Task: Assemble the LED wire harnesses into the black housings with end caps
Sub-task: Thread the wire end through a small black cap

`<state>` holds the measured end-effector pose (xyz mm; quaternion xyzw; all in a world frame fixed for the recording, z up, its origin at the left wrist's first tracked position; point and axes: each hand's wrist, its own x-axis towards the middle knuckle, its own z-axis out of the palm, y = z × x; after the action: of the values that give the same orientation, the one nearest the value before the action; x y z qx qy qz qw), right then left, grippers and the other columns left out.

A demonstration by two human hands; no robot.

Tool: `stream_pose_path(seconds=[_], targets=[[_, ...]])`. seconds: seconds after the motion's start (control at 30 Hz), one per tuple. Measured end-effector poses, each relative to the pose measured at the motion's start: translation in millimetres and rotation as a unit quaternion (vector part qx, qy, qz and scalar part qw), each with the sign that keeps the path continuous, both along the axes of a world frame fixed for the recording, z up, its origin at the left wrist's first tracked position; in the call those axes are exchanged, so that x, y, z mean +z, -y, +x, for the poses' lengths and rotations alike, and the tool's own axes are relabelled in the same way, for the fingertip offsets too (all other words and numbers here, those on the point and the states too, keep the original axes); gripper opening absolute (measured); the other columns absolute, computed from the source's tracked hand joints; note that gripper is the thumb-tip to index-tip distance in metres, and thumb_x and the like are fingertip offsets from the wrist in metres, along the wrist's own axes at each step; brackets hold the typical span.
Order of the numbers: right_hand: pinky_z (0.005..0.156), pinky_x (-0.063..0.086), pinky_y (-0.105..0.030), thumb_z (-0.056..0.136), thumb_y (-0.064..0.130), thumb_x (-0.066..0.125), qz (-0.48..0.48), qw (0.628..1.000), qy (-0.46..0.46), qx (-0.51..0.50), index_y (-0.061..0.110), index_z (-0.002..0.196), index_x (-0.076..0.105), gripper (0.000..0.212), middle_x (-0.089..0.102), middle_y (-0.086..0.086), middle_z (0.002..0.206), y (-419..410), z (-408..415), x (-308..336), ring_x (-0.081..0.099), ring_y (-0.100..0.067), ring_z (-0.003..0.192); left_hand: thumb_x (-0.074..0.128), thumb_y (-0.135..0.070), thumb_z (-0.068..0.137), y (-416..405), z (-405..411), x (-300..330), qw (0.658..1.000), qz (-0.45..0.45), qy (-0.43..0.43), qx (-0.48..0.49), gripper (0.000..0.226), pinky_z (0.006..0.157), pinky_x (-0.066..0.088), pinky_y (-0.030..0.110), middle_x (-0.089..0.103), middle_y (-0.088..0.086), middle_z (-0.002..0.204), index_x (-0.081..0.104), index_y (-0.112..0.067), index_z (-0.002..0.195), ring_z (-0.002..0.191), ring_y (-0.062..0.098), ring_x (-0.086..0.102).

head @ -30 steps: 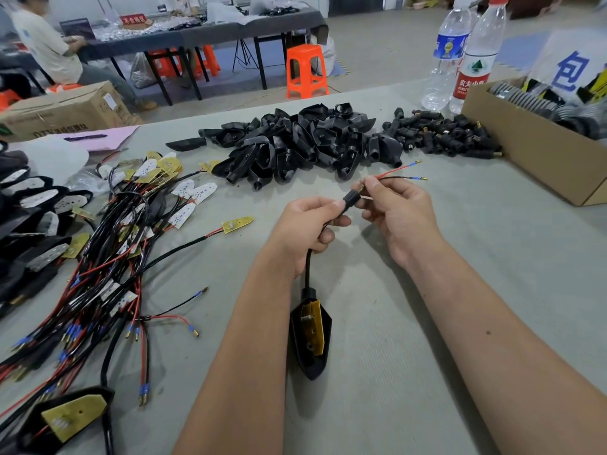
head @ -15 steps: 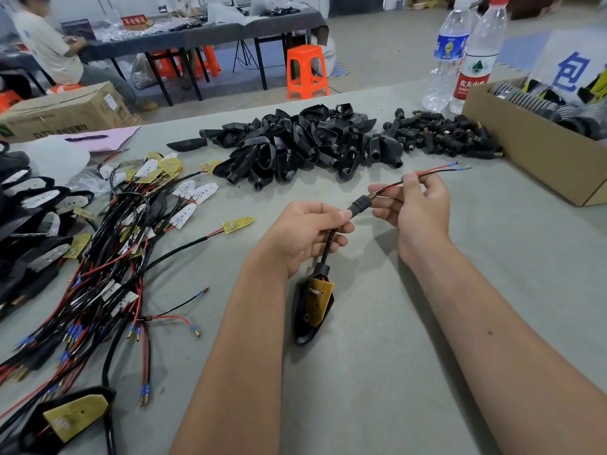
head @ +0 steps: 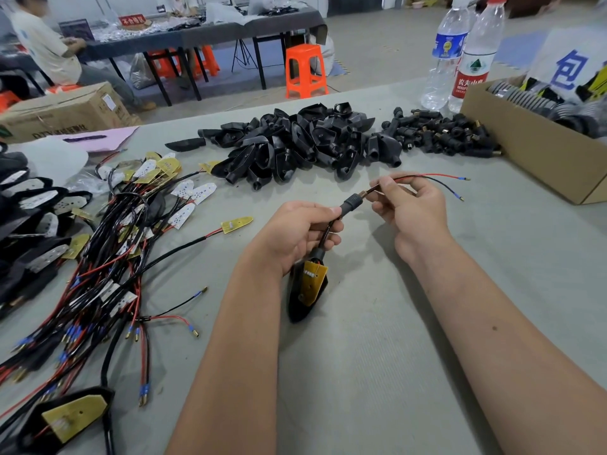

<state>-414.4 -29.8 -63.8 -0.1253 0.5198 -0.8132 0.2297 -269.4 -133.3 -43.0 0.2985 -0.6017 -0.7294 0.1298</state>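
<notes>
While the grey table (head: 377, 372) carries everything, the biggest container on it is the cardboard box (head: 532, 149) at the far right, which holds dark ribbed parts and some yellow-black pieces; what they are exactly cannot be told. Beside its far corner stand two water bottles (head: 460, 54), touching each other. In the middle of the far side lies a pile of black housings (head: 295, 142), and just to its right a smaller pile of end caps (head: 440, 134). On the left lies a tangle of wire harnesses (head: 108, 254) with red and black wires and yellow or white LED boards.

Near the centre, one black housing (head: 303, 290) with a yellow LED board (head: 313, 284) inside rests on the table, its narrow neck pointing up to the left hand (head: 295, 234). The fingers of this hand are curled around the black cable (head: 326, 231) that comes out of the housing, and the thumb and forefinger pinch an end cap (head: 352, 202) threaded on this cable. The right hand (head: 410, 211) pinches the wire just past the cap, between thumb and forefinger, with the other fingers curled. From these fingers the red and black wire ends (head: 440, 180) go free to the right, above the table.
</notes>
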Motion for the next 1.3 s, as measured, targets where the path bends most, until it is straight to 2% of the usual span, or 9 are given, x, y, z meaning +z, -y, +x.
stream_pose_path(seconds=[0.23,0.37,0.43,0.5,0.6,0.77,0.93,1.07,1.3], targets=[[0.056,0.056,-0.022,0.107,0.007,0.050,-0.040,0.999,0.035,-0.005,0.008,0.100,0.051,0.007,0.078,-0.012,0.082,-0.2,4.0,0.0,0.078,-0.031,0.081,0.061,-0.010,0.101,-1.7,1.8,3.7,0.999,-0.006,0.012,-0.031,0.013,0.057,0.056,0.024,0.070,0.009,0.079,0.066,0.002,0.103,0.065,0.019,0.068],[0.060,0.055,-0.023,0.102,0.014,0.064,0.008,0.999,-0.012,0.050,0.011,0.102,0.062,0.004,0.080,-0.011,0.092,2.1,2.5,-1.5,0.076,-0.021,0.083,0.059,-0.009,0.101,-1.9,2.1,4.1,1.000,-0.007,0.007,-0.022,0.013,0.058,0.056,0.025,0.072,0.009,0.081,0.065,0.002,0.105,0.066,0.020,0.069],[0.062,0.053,-0.023,0.096,0.015,0.072,0.053,0.994,-0.059,0.076,0.012,0.095,0.070,0.004,0.078,-0.006,0.089,2.5,0.9,-3.0,0.071,-0.014,0.078,0.057,-0.008,0.102,-1.6,2.3,4.0,1.000,0.003,0.004,-0.018,0.013,0.058,0.057,0.025,0.072,0.010,0.081,0.064,0.003,0.105,0.067,0.021,0.069],[0.062,0.052,-0.024,0.092,0.013,0.077,0.058,0.992,-0.068,0.089,0.011,0.088,0.073,0.006,0.072,-0.005,0.081,1.1,-0.1,-2.8,0.065,-0.012,0.070,0.055,-0.006,0.102,-1.7,2.2,3.9,1.000,0.019,-0.001,-0.013,0.014,0.059,0.057,0.025,0.072,0.011,0.080,0.063,0.004,0.107,0.066,0.021,0.069],[0.062,0.054,-0.023,0.092,0.009,0.076,0.041,0.992,-0.066,0.097,0.010,0.089,0.073,0.004,0.071,-0.005,0.076,-0.9,-0.4,-2.0,0.065,-0.012,0.065,0.052,-0.010,0.105,-2.1,2.3,3.5,0.999,0.030,-0.007,-0.014,0.018,0.059,0.058,0.025,0.074,0.012,0.082,0.062,0.004,0.109,0.068,0.021,0.070],[0.061,0.057,-0.023,0.098,0.010,0.069,0.050,0.991,-0.087,0.088,0.011,0.094,0.069,0.005,0.079,-0.009,0.087,-0.2,3.4,-2.0,0.073,-0.015,0.070,0.053,-0.027,0.106,-0.9,1.4,2.5,0.999,0.030,-0.004,-0.017,0.033,0.062,0.059,0.026,0.077,0.017,0.097,0.063,0.003,0.118,0.077,0.023,0.073],[0.055,0.056,-0.026,0.102,0.011,0.062,0.061,0.987,-0.122,0.086,0.015,0.095,0.064,0.008,0.079,-0.011,0.087,-0.9,8.2,-0.9,0.075,-0.021,0.068,0.063,-0.013,0.101,1.6,0.8,-3.9,1.000,-0.015,-0.002,-0.016,0.017,0.065,0.060,0.023,0.078,0.015,0.097,0.072,-0.001,0.108,0.075,0.019,0.073],[0.055,0.056,-0.028,0.101,0.012,0.065,0.060,0.987,-0.134,0.060,0.015,0.094,0.066,0.008,0.078,-0.012,0.087,-0.7,8.8,-0.6,0.074,-0.021,0.073,0.073,-0.006,0.092,1.9,0.9,-5.1,1.000,0.001,-0.014,-0.009,0.006,0.070,0.061,0.026,0.076,0.017,0.090,0.072,-0.002,0.096,0.069,0.019,0.070],[0.050,0.053,-0.027,0.104,0.014,0.060,0.048,0.991,-0.126,0.005,0.013,0.095,0.061,0.008,0.073,-0.010,0.075,-0.9,7.1,0.1,0.072,-0.022,0.061,0.084,0.006,0.073,4.3,4.6,-0.8,1.000,-0.009,0.002,-0.004,0.032,0.065,0.059,0.032,0.072,0.018,0.080,0.066,-0.003,0.098,0.068,0.027,0.068]])
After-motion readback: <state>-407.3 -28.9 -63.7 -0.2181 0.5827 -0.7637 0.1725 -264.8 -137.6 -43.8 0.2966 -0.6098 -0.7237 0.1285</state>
